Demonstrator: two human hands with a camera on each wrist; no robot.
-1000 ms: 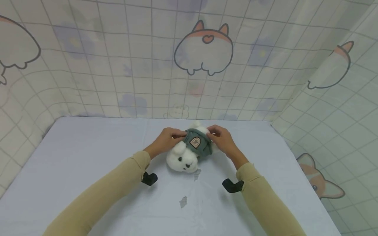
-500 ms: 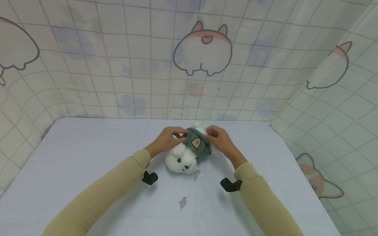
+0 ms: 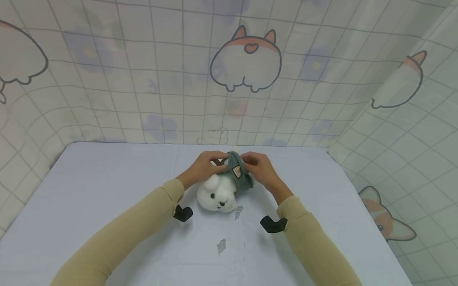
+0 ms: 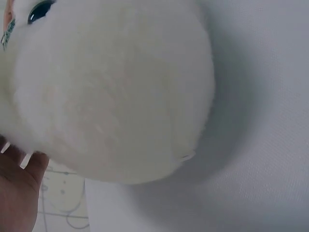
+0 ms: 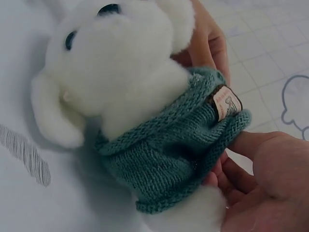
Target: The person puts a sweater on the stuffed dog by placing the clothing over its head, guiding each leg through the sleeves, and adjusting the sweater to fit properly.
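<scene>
The toy dog [image 3: 216, 194] lies at the far middle of the table [image 3: 107, 178], head toward the near left, a green sweater [image 5: 164, 159] around its body. The left hand [image 3: 204, 167] grips the sweater's left edge; the right hand [image 3: 262, 169] pinches its right hem. Beyond hangs a checked cloth [image 3: 169, 79].

- Soft, moderately bright, even light fills the head view, seemingly from above; the bench [image 3: 107, 190] shows pale and matte.
- Faint, soft-edged shadows lie on the bench beneath both sleeves [image 3: 125, 234].
- Grid lines on the far hanging [image 3: 193, 111] bend; whether from lens or folds cannot be told.
- The left wrist view is dim and greyish, the close plush toy [image 4: 116, 96] soft in detail, a broad blurred shadow beside it.
- The right wrist view, also dim, renders the knitted vest [image 5: 154, 154] crisply.
</scene>
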